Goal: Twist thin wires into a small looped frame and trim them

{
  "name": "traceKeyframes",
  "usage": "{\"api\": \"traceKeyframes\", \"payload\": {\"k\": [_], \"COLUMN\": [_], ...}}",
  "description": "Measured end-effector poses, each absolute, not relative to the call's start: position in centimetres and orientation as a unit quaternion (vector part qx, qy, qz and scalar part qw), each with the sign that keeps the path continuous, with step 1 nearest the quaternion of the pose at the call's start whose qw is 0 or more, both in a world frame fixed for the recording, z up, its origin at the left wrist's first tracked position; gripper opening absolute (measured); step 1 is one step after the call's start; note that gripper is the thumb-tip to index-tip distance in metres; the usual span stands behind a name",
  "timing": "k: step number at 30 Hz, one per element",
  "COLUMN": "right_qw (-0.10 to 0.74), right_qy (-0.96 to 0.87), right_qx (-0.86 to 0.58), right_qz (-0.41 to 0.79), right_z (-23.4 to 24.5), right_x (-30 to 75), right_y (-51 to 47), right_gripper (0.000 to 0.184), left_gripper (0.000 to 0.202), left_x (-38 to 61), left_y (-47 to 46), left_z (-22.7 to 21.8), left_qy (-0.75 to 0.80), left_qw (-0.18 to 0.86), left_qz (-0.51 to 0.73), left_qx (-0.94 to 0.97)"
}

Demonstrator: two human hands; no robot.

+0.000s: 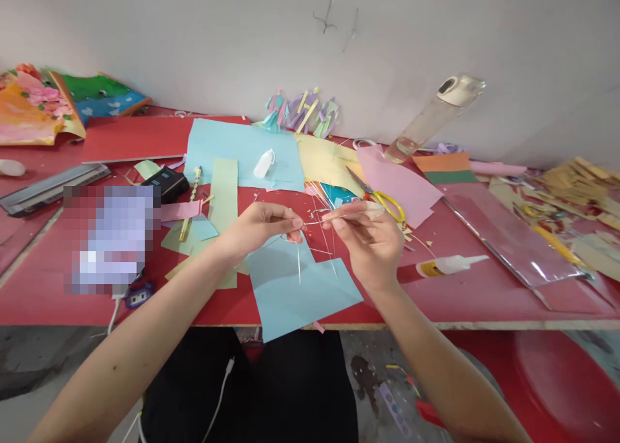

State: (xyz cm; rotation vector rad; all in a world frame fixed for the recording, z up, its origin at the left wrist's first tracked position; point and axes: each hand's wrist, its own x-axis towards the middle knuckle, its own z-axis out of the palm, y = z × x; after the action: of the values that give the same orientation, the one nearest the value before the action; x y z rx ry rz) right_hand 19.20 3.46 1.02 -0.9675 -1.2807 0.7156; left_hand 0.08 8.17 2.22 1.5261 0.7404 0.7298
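Note:
My left hand (271, 226) pinches one end of a thin pale wire (299, 265), with loose ends hanging below its fingertips. Opposite it, my right hand (372, 239) grips the same wire bundle between thumb and fingers, and the strands look twisted together in the gap. Both hands are raised over a light blue sheet of paper (303, 301) at the front of the table. Behind the fingers, more fine strands fan out over paper scraps. Yellow-handled scissors (390, 205) lie just beyond my right hand.
On the red table (411, 307) lie a glue bottle (443, 266), a small white bottle (264, 164), a patterned pencil (190, 204) and a blurred-out object (113, 239). A clear water bottle (426, 123) stands at the back. Paper figures (303, 112) lean on the wall.

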Motion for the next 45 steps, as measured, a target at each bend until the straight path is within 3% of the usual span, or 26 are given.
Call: {"api": "traceKeyframes", "payload": {"k": [8,20,29,37,45], "right_qw": [0.629,0.608,0.615,0.503,0.425], "right_qy": [-0.515,-0.565,-0.487,-0.354,-0.399], "right_qx": [-0.379,-0.404,-0.386,-0.372,-0.375], "right_qz": [0.443,0.383,0.485,0.695,0.721], "right_z": [-0.1,-0.5,-0.4,0.6,1.2], "right_x": [19.6,20.4,20.1,19.8,21.4], "right_y": [4.3,3.9,4.2,4.1,4.1], "right_gripper": [0.006,0.008,0.004,0.03,0.027], "left_gripper": [0.017,0.016,0.016,0.013,0.016], "left_x": [0.2,0.2,0.4,0.1,-0.3], "left_y": [7.9,8.2,8.0,7.8,8.0], "left_z": [2.7,2.3,2.1,1.9,2.3], "left_qy": [0.314,0.326,0.307,0.299,0.289], "left_qw": [0.622,0.627,0.614,0.454,0.459], "left_qz": [0.297,0.292,0.285,0.3,0.288], "left_qx": [0.653,0.644,0.669,0.784,0.789]}}
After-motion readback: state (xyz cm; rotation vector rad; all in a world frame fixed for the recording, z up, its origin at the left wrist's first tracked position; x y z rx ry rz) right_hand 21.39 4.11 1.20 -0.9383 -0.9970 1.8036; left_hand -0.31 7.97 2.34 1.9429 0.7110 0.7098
